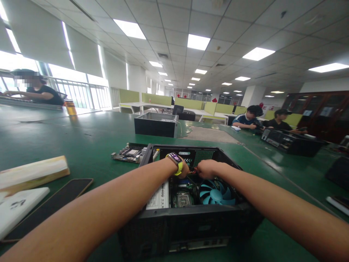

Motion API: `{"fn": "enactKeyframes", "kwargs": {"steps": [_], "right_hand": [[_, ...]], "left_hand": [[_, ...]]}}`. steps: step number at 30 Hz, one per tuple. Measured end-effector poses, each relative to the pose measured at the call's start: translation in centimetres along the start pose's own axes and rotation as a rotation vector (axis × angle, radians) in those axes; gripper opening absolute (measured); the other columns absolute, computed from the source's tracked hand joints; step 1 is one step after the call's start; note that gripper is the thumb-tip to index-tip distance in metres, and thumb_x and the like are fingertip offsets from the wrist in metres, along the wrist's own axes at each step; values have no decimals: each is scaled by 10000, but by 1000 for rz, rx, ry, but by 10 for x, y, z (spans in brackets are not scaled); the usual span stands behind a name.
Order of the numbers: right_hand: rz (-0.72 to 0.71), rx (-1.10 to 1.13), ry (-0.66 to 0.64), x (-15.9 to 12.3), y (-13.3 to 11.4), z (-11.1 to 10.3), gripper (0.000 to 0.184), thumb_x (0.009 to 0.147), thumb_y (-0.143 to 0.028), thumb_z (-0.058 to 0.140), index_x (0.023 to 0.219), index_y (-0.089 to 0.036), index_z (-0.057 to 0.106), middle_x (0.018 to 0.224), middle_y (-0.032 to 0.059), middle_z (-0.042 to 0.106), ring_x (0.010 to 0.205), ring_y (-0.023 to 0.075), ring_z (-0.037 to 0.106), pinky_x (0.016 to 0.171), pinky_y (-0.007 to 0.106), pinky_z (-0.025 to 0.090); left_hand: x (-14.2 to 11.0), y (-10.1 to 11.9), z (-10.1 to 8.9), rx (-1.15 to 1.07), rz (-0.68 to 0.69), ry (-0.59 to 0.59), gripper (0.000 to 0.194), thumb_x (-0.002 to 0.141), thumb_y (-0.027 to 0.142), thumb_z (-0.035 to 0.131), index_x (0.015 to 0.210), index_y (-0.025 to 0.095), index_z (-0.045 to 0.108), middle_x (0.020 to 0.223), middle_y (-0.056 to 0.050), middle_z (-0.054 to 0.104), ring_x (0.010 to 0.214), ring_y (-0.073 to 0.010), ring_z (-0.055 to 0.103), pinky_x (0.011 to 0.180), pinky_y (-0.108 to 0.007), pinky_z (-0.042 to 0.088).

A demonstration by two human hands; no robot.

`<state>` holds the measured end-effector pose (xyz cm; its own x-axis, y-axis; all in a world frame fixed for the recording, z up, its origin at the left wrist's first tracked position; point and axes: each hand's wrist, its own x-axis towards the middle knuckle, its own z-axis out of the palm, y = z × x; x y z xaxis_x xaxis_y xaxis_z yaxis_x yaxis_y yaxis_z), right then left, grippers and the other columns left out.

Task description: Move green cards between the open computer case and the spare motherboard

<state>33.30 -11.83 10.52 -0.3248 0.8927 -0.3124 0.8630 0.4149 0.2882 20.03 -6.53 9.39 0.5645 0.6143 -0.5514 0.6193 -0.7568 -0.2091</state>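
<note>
Head view: black metal open-topped computer case (207, 220) on green table (89, 145). Left hand (184, 169), fingers hidden; right hand (207, 168), fingers curled; both inside rim (191, 210) near far wall (184, 153); hold: cannot tell. Open room above turquoise-bladed round fan (217, 195), near right edge (231, 158).

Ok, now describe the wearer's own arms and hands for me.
Both are bare, with no sleeve in view on the left arm or right arm. The left wrist wears a watch with a yellow-green strap and a lit rectangular screen. The right hand shows no glove or band.
</note>
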Motion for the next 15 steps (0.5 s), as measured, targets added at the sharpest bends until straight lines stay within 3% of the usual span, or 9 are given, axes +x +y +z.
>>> {"fn": "enactKeyframes", "kwargs": {"steps": [6,15], "right_hand": [[20,-3,-22,-1,-3,-2,342,746,-267,483,968,-113,692,988,176,674,893,279,644,673,301,482],[12,-11,-18,-2,-3,-2,347,753,-268,470,976,-121,691,993,173,674,894,286,645,661,307,486]], "left_hand": [[0,2,0,14,4,28,75,572,171,619,634,148,655,736,-112,696,639,-222,618,591,-290,487],[-2,4,5,32,-13,82,174,594,185,612,738,153,706,714,-114,702,612,-219,617,589,-290,487]]}}
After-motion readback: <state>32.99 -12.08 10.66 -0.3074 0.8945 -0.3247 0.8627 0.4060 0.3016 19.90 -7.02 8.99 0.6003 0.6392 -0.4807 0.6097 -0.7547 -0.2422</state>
